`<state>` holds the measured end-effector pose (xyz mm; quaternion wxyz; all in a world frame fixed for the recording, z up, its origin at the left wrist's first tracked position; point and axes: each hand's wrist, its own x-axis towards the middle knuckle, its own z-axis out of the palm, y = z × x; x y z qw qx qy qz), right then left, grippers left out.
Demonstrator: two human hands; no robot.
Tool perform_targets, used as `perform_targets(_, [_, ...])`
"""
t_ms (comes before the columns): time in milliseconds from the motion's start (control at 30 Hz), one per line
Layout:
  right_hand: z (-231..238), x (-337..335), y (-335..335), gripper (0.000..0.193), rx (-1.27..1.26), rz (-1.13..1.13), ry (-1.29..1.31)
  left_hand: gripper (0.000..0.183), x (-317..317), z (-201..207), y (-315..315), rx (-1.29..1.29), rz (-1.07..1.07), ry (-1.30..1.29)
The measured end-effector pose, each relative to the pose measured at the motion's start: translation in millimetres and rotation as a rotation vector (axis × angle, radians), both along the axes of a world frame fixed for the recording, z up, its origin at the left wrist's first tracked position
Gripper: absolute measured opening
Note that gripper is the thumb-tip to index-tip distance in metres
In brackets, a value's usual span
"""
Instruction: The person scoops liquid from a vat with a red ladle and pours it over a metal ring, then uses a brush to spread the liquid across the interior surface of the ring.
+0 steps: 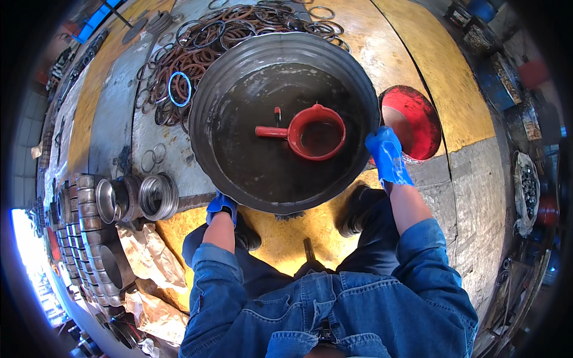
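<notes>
A large dark metal basin [206, 140] with a ridged wall stands in front of me, holding murky dark liquid. In it sits a red dipper [337, 154] with its handle pointing left; a small red-tipped piece [277, 112] shows just beyond the handle. My right hand [388, 156], in a blue glove, is closed on the basin's right rim, beside a red bucket [427, 122]. At the near left rim is my left hand [222, 206], also blue-gloved. The basin's edge hides its fingers, so their grip does not show.
Many brown and black rings [173, 83] lie heaped beyond the basin, with one bright blue ring [179, 89] among them. Metal cylinders [89, 221] are stacked at left, near brown paper [152, 256]. Grimy containers [501, 80] line the right side. My shoes [353, 218] are close to the basin.
</notes>
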<state>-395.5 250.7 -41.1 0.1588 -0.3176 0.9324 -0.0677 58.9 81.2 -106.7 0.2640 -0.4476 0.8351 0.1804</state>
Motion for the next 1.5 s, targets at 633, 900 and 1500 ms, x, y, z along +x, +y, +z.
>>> perform_targets(633, [-2.1, 80.3, 43.5, 0.035, -0.318, -0.171, -0.126, 0.05, 51.3, 12.2, -27.6, 0.02, 0.241, 0.116])
perform_targets(900, [10.8, 103.8, 52.5, 0.043, -0.423, -0.122, -0.218, 0.048, 59.1, 31.2, -77.6, 0.028, 0.489, 0.448])
perform_targets(1500, [60.6, 130.3, 72.5, 0.043, -0.544, -0.411, -0.689, 0.05, 87.9, 53.3, -150.0, 0.405, 1.043, 1.537])
